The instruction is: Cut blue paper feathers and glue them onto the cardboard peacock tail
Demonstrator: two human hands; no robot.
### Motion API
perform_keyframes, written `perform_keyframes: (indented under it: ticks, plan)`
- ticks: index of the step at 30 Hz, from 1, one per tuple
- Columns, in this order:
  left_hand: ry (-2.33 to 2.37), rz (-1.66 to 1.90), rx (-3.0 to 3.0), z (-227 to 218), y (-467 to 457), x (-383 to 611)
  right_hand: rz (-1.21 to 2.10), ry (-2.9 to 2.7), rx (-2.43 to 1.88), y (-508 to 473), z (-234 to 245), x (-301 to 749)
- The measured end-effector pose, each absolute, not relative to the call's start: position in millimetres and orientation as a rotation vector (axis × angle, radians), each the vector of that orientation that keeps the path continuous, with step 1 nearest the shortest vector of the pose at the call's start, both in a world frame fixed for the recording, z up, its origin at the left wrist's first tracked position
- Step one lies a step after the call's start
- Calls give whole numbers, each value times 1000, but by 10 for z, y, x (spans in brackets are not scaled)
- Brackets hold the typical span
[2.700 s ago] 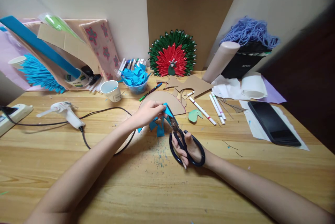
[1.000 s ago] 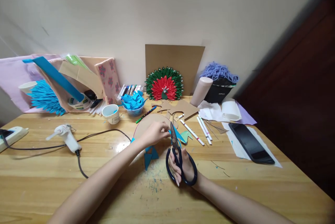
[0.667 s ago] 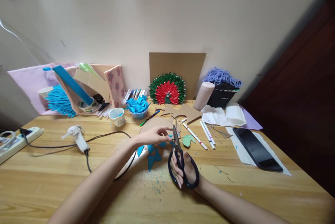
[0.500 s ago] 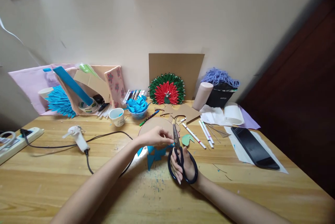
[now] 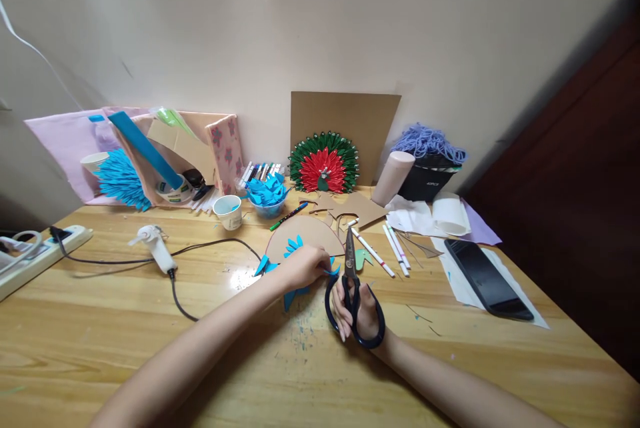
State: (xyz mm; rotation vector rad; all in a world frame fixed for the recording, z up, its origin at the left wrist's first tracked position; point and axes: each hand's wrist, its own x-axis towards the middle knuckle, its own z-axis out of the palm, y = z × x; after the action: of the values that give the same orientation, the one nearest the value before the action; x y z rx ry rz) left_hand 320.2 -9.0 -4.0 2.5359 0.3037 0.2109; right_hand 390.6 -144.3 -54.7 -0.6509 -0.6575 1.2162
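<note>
My right hand [image 5: 367, 311] is wrapped round the black handles of a pair of scissors [image 5: 351, 260]. The blades point away from me and look closed together. Just left of them, my left hand [image 5: 311, 267] has its fingers pinched on a small blue strip [image 5: 333, 271], its tip partly hidden. Beneath and beyond that hand lies a round cardboard disc [image 5: 313, 231] with several blue petal-shaped pieces [image 5: 293, 246] on it. More blue scraps [image 5: 290, 299] show under my left wrist. A green paper cutout [image 5: 363, 259] lies beyond the scissors, partly covered by the blades.
A bowl of blue pieces [image 5: 267, 193] and a paper cup [image 5: 229, 213] stand behind the disc. White markers [image 5: 373, 251] and a phone [image 5: 487, 279] lie to the right. At left is a glue gun [image 5: 159, 251] with its cord. A red-green peacock craft [image 5: 324, 163] leans at the back.
My left hand has drawn back toward me, uncovering the blue petals on the disc, and now holds a blue strip. The scissors have shifted slightly right, and the view has tilted down.
</note>
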Motion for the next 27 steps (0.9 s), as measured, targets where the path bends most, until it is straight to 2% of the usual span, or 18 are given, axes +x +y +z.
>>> perform_keyframes:
  ticks: [3,5,7,9,11,14,18,21,23,27]
  plan:
    - [366,409,2498,140,16,3163,1192,-639,-675,-1443,-538,3903]
    - [447,770,2408,353,206,3108,1191,-630,-701,-1435,-546,3907]
    - [641,1121,2393,583,481,3048,1190,-624,-729,-1426,-568,3906]
    - [921,1229,2509,762,783,2993,1188,-625,-756,-1420,-574,3902]
    - [1137,1089,2624,839,1018,2943,1176,-620,-800,-1418,-521,3913]
    - [1182,984,2673,765,1071,2858,1116,-620,-986,-1421,-276,4040]
    - [1002,796,2826,487,600,2675,984,-819,-1563,-1463,143,4517]
    - [726,437,2801,267,203,2517,461,-1117,-2067,-1567,240,4960]
    - [682,373,2757,140,56,2447,101,-1138,-2454,-1662,184,5187]
    - [720,456,2613,-30,34,2418,-105,-1081,-2846,-1801,4,5391]
